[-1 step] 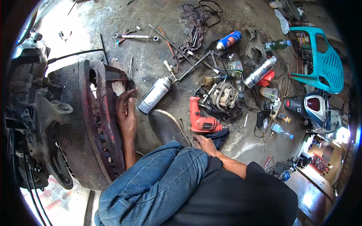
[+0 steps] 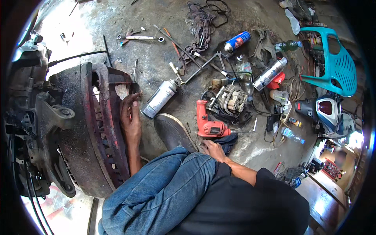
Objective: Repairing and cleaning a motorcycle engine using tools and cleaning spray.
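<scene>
My left hand [image 2: 132, 123] rests along the right side of a dark, slotted metal part [image 2: 111, 129] with worn red paint, its fingers stretched up toward the part's upper end and slightly apart. That part belongs to a greasy machine assembly [image 2: 43, 113] on the left. My right hand [image 2: 214, 149] is low beside my shoe [image 2: 174, 131], fingers curled together; whatever is between them is hidden. Just above it lies a red electric drill [image 2: 211, 124] with a dark cloth [image 2: 228, 144] under it. A white and black spray can [image 2: 159, 98] lies between the metal part and the shoe.
A finned engine cylinder [image 2: 232, 98] stands beyond the drill. Around it lie a blue spray can [image 2: 237, 41], a silver spray can [image 2: 270, 74], a brush [image 2: 220, 83], plastic bottles and cables. A combination wrench [image 2: 141, 38] lies farther off. A teal plastic chair [image 2: 340, 62] stands at the right.
</scene>
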`<action>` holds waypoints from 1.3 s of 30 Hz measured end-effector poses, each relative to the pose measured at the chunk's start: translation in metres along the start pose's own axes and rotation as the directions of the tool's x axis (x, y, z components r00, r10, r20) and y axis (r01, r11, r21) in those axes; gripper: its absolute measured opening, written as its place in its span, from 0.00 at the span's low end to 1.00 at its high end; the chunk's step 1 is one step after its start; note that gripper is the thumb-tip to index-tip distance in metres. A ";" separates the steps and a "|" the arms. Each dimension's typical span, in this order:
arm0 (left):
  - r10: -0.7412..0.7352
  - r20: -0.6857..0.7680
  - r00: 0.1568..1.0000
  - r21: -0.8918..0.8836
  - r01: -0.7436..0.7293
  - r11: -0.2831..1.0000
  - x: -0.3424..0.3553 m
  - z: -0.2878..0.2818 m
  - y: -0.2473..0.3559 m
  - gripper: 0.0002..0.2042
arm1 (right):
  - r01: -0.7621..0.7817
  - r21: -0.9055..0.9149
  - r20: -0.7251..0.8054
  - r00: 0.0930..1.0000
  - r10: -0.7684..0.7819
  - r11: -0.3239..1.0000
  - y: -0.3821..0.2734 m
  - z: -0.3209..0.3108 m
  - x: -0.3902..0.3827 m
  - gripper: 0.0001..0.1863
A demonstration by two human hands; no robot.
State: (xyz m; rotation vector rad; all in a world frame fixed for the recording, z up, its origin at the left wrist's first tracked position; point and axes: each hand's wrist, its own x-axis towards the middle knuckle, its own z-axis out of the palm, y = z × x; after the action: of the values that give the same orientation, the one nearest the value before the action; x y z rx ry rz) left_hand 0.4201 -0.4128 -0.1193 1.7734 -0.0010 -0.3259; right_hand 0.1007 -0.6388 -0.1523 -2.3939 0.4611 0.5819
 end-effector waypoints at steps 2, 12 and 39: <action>0.030 -0.013 0.999 0.033 -0.029 0.999 0.002 -0.004 -0.004 0.12 | -0.007 0.004 -0.028 1.000 0.007 1.000 0.000 -0.003 -0.002 0.14; 0.035 0.000 0.999 0.044 -0.035 0.998 -0.002 -0.007 -0.011 0.13 | -0.001 -0.206 -0.100 0.995 -0.019 0.979 -0.007 -0.049 -0.044 0.15; 0.092 0.004 0.996 0.160 -0.091 0.983 -0.001 0.000 -0.007 0.10 | -0.030 -0.197 -0.324 0.946 -0.036 0.980 -0.031 -0.085 0.005 0.25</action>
State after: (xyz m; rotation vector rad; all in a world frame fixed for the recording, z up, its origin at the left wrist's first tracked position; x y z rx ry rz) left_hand 0.4175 -0.4112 -0.1261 1.9258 -0.1092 -0.2623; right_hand 0.1435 -0.6718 -0.0795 -2.6972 0.5616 0.2356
